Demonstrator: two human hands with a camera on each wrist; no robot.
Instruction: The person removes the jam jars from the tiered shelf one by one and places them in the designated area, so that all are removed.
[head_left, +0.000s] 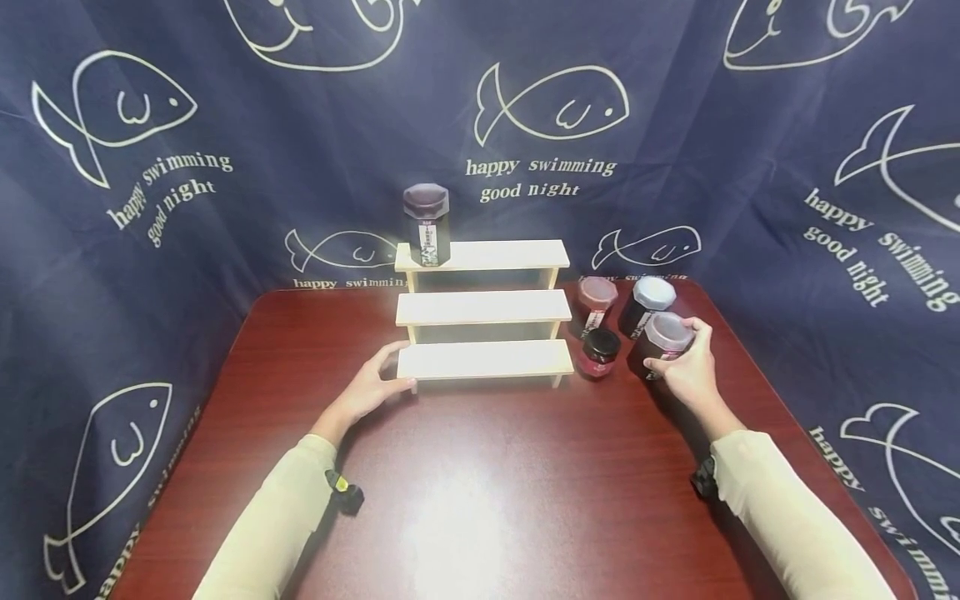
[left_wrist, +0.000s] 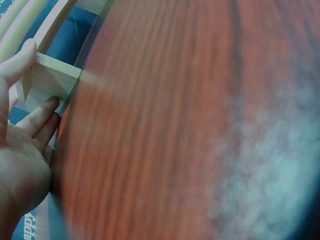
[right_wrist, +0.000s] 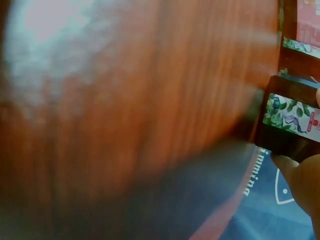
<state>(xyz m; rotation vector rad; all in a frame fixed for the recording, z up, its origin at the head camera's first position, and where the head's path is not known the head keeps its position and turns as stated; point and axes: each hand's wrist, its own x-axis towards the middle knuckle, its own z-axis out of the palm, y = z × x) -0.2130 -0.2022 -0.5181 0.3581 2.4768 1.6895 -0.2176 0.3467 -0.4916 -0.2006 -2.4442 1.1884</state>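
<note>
A three-tier wooden display stand (head_left: 483, 360) stands on the table. My left hand (head_left: 369, 385) grips the left end of its lowest step, the thumb at the front edge and the fingers round the back. In the left wrist view the hand (left_wrist: 25, 160) spans the wooden end piece (left_wrist: 57, 75). On the right, my right hand (head_left: 688, 367) holds a dark jar with a pale grey lid (head_left: 667, 332) between thumb and fingers. The right wrist view shows that jar's leafy printed label (right_wrist: 292, 117). A dark purple-lidded jar (head_left: 427, 225) sits at the left of the top step.
Right of the stand are a reddish-lidded jar (head_left: 597, 302), a jar with a light blue lid (head_left: 651, 302) and a small black-lidded red jar (head_left: 599, 354). The brown table (head_left: 540, 467) reflects a bright glare in front. A navy fish-print curtain (head_left: 330, 150) hangs behind.
</note>
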